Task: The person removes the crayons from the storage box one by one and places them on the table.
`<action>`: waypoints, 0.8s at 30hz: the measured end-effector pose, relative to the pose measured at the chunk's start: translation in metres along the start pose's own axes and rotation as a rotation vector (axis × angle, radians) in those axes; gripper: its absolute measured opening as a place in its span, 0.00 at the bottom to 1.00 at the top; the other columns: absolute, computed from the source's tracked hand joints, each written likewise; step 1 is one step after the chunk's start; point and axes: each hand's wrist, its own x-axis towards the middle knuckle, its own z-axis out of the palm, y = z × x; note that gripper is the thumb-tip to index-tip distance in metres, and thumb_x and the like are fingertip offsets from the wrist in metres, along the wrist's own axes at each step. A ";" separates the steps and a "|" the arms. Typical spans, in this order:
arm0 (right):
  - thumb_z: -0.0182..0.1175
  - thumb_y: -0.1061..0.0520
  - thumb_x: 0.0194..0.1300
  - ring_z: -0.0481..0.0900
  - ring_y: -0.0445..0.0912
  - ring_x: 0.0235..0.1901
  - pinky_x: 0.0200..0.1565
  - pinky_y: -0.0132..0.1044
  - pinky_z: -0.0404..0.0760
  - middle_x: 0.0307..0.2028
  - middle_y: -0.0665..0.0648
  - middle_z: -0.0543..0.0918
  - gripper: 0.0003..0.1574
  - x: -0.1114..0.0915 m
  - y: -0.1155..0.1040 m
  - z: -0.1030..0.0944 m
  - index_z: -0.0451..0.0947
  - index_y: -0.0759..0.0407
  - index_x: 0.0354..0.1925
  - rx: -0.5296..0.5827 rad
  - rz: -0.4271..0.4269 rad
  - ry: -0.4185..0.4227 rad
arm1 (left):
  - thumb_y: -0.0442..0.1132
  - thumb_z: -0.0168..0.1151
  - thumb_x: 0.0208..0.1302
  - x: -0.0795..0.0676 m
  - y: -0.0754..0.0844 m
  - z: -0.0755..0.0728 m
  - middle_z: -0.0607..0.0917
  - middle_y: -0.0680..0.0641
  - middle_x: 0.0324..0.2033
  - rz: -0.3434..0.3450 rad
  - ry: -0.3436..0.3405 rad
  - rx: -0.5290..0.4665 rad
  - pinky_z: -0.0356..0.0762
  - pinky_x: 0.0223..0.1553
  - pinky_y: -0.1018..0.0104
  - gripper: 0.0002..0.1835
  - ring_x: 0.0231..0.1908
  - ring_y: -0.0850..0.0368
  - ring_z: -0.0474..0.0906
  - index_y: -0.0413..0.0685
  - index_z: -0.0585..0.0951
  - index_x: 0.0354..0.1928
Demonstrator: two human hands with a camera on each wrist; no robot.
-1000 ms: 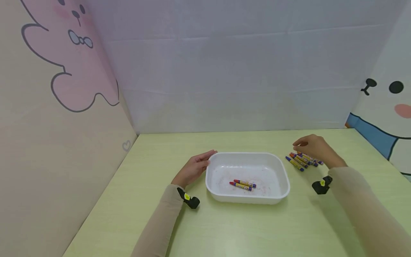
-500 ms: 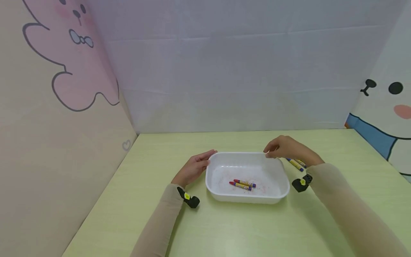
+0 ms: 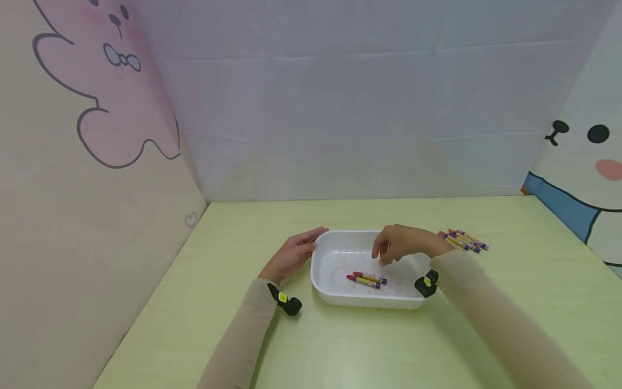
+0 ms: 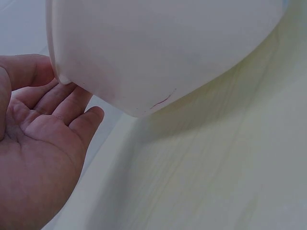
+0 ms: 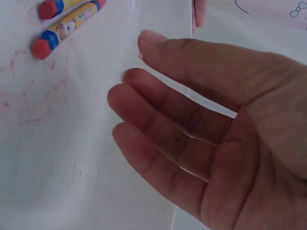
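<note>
A white plastic tray (image 3: 335, 298) stands on the table with two red-tipped crayons, one crayon (image 3: 363, 282) lying close beside the other crayon (image 3: 370, 277). My left hand (image 3: 290, 255) grips the tray's far left corner, thumb at the rim and the other fingers reaching behind its wall in the left wrist view. Over the inside of the tray hovers my right hand (image 3: 400, 243), fingers loosely bent and apart from the thumb. Nothing shows between them in the right wrist view, where the blue-banded crayon (image 5: 67, 29) lies beyond the fingertips.
Several crayons (image 3: 464, 240) lie in a loose pile on the table right of the tray, partly hidden by the right forearm. A pale wall (image 3: 359, 135) closes off the table's back edge. Faint red marks (image 5: 29, 100) show on the tray floor.
My right hand has moved left from above the crayon pile, across the tray's far right rim, and down into the tray. My left hand and the two crayons in the tray have kept their places.
</note>
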 end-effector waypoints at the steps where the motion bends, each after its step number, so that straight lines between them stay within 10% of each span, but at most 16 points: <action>1: 0.65 0.63 0.58 0.78 0.43 0.29 0.32 0.32 0.80 0.29 0.52 0.80 0.08 0.002 -0.002 0.002 0.83 0.61 0.39 0.008 0.013 -0.019 | 0.29 0.46 0.73 0.000 0.000 0.000 0.65 0.47 0.71 -0.002 0.003 -0.002 0.61 0.70 0.64 0.26 0.72 0.55 0.58 0.43 0.62 0.72; 24: 0.70 0.64 0.53 0.81 0.42 0.26 0.32 0.34 0.83 0.30 0.51 0.82 0.08 0.027 -0.006 0.026 0.79 0.58 0.31 -0.020 0.168 -0.152 | 0.29 0.45 0.73 -0.001 0.001 0.001 0.64 0.47 0.71 0.001 0.002 -0.006 0.61 0.70 0.65 0.26 0.72 0.55 0.57 0.42 0.61 0.72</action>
